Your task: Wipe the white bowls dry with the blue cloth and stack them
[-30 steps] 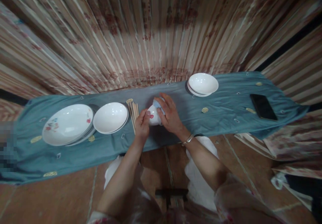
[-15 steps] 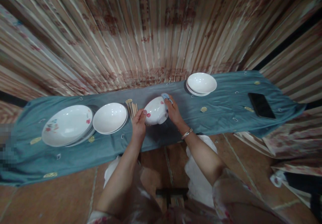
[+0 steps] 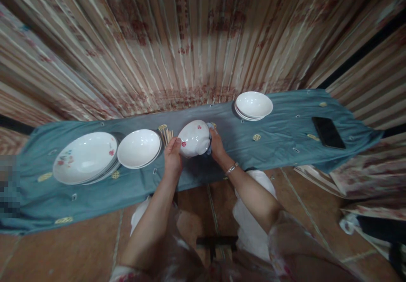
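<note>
A white bowl [image 3: 194, 139] with small red marks is tilted on its side above the cloth, its foot turned toward me and to the right. My left hand [image 3: 173, 151] grips its left rim, thumb on the outer wall. On the other side my right hand [image 3: 217, 143] is closed around a light blue cloth [image 3: 209, 126], held against the bowl's right side near the foot. Part of that cloth is hidden behind the fingers and the bowl. Just beyond my left hand lie several chopsticks [image 3: 167, 136].
A teal tablecloth [image 3: 272, 146] covers the long narrow table. To the left are stacked white bowls [image 3: 138, 149] and flowered plates [image 3: 85, 158]. Another bowl stack [image 3: 254, 105] stands at the back right, with a black phone [image 3: 328, 132] farther right. A pleated curtain [image 3: 196, 41] hangs behind.
The bowl has shifted slightly left and turned a little in my hands. My right hand and the blue cloth have slid from the bowl's upper right side down toward its foot.
</note>
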`<action>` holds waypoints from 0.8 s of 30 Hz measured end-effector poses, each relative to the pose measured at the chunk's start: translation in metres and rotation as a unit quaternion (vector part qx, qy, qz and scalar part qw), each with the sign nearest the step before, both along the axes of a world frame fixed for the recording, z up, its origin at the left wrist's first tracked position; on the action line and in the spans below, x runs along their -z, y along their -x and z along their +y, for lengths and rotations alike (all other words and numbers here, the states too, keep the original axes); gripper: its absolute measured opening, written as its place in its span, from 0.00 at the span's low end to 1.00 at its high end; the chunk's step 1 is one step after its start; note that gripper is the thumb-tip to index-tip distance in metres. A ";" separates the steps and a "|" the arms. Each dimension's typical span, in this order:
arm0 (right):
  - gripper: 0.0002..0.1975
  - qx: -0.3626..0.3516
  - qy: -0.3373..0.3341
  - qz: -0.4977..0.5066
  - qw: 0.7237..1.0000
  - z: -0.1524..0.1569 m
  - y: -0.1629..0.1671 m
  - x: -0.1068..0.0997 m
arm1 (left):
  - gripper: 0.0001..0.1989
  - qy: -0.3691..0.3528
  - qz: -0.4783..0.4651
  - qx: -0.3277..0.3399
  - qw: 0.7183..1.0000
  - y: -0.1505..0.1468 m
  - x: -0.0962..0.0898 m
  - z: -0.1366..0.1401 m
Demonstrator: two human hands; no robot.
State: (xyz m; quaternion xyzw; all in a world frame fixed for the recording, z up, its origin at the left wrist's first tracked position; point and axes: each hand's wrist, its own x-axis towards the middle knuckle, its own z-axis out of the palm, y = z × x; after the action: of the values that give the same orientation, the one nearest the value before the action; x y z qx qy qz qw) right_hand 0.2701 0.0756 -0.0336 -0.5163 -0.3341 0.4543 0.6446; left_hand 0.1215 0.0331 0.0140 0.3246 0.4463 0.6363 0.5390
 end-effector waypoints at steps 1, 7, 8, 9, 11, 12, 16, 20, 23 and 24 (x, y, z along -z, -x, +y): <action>0.17 0.001 -0.002 -0.003 1.000 0.000 0.000 0.001 | 0.20 -0.001 -0.001 0.000 1.000 0.000 0.000 0.000; 0.21 -0.013 -0.022 -0.059 0.998 0.000 -0.002 0.003 | 0.21 -0.013 -0.002 0.001 1.000 0.002 0.001 -0.001; 0.22 -0.013 -0.025 -0.065 0.997 0.001 -0.003 0.002 | 0.22 -0.014 0.000 0.002 1.000 0.002 0.002 -0.001; 0.22 -0.013 -0.031 -0.068 0.997 0.002 -0.004 0.001 | 0.23 -0.014 0.004 0.001 1.000 0.002 0.004 -0.002; 0.23 -0.015 -0.045 -0.075 0.996 0.003 -0.005 -0.002 | 0.24 -0.013 0.015 0.001 1.000 0.000 0.007 -0.004; 0.23 -0.015 -0.052 -0.081 0.995 0.004 -0.006 -0.004 | 0.24 -0.014 0.021 0.003 1.000 -0.001 0.008 -0.006; 0.22 -0.007 -0.072 -0.105 0.992 0.004 -0.010 -0.013 | 0.20 -0.019 0.045 0.020 0.999 -0.006 0.012 -0.011; 0.22 0.010 -0.088 -0.104 0.991 0.000 -0.016 -0.024 | 0.19 -0.030 0.063 0.045 0.997 -0.010 0.013 -0.015; 0.21 0.019 -0.098 -0.131 0.986 -0.003 -0.021 -0.030 | 0.20 -0.029 0.067 0.064 0.995 -0.009 0.016 -0.015; 0.21 0.024 -0.104 -0.143 0.984 -0.003 -0.022 -0.031 | 0.21 -0.026 0.068 0.070 0.995 -0.008 0.017 -0.014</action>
State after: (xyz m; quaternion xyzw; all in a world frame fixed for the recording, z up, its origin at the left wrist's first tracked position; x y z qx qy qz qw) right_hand 0.2923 0.0722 -0.0024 -0.5140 -0.4555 0.3232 0.6510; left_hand 0.1294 0.0189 -0.0034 0.4118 0.4416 0.5845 0.5421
